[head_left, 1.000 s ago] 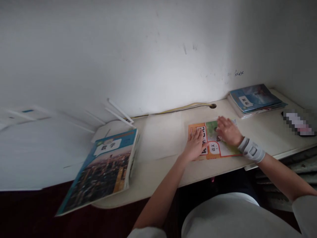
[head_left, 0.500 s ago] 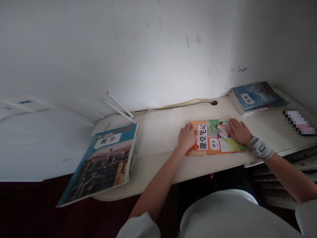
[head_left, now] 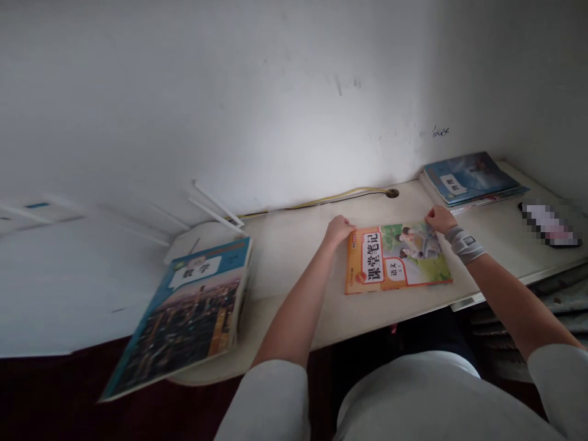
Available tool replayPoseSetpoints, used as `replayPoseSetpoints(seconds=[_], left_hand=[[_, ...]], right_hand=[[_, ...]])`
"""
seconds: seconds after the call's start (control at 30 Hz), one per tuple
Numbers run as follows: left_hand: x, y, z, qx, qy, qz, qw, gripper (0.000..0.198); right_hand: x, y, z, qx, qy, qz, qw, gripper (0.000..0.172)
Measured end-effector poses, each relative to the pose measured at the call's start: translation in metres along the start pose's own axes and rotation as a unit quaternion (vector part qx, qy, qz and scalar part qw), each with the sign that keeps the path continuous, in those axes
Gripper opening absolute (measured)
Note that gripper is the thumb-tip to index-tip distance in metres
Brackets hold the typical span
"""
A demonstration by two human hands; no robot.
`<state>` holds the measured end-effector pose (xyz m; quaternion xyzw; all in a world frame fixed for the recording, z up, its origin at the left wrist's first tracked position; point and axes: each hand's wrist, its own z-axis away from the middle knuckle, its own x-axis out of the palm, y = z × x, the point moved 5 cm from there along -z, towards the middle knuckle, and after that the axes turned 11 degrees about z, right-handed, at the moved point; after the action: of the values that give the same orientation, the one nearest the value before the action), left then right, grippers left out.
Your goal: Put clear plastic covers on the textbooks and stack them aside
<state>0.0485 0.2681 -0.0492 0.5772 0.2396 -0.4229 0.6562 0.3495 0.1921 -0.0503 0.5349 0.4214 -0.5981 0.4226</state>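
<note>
An orange and green book [head_left: 399, 257] lies flat on the pale desk [head_left: 285, 269], its cover facing up and its title turned sideways. My left hand [head_left: 340, 229] has its fingers closed at the book's far left corner. At the far right corner, my right hand [head_left: 440, 219] pinches the edge, with a grey band around the wrist. The whole cover between my hands shows, with two or more drawn figures on its right half.
A blue book with a city photo [head_left: 184, 318] overhangs the desk's left end, beside a white rack [head_left: 215, 208]. A stack of books [head_left: 471, 177] stands at the back right, near a phone [head_left: 551, 225]. A yellow cable [head_left: 340, 194] runs along the wall to a hole.
Both hands have slid from lying flat on the cover to its far corners, and their fingers have closed there. The view has shifted slightly.
</note>
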Motion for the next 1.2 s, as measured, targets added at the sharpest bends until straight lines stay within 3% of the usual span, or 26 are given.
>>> replayPoseSetpoints(seconds=[0.3,0.5,0.6,0.67,0.8,0.9,1.0,1.1,1.2], left_hand=[[-0.005,0.002,0.009,0.007,0.009,-0.094,0.995,0.018],[-0.004,0.015,0.042,0.025,0.086,-0.125,0.988,0.041],[0.02,0.041,0.077,0.105,0.111,-0.143,0.978,0.052],[0.045,0.059,0.1,0.187,0.081,-0.159,0.966,0.061],[0.083,0.068,0.118,0.203,0.001,-0.164,0.965,0.072],[0.088,0.065,0.114,0.19,0.01,-0.166,0.968,0.073],[0.087,0.061,0.11,0.191,0.025,-0.168,0.967,0.068],[0.088,0.057,0.111,0.211,0.016,-0.172,0.962,0.06],[0.09,0.056,0.113,0.228,0.003,-0.175,0.958,0.061]], right_hand=[[0.003,-0.026,0.001,0.003,0.061,0.024,0.998,0.032],[0.008,-0.038,0.002,-0.028,0.092,0.025,0.995,0.033],[0.009,-0.037,0.004,-0.036,0.116,0.024,0.992,0.036],[0.009,-0.036,0.004,-0.038,0.129,0.028,0.991,0.035],[0.003,-0.034,0.003,-0.057,0.13,0.045,0.989,0.03],[-0.01,-0.046,0.016,-0.102,0.148,0.052,0.982,0.033],[-0.016,-0.079,0.05,-0.193,0.178,0.051,0.964,0.04],[-0.001,-0.119,0.094,-0.333,0.164,0.012,0.928,0.055],[0.016,-0.133,0.118,-0.388,0.156,-0.02,0.908,0.071]])
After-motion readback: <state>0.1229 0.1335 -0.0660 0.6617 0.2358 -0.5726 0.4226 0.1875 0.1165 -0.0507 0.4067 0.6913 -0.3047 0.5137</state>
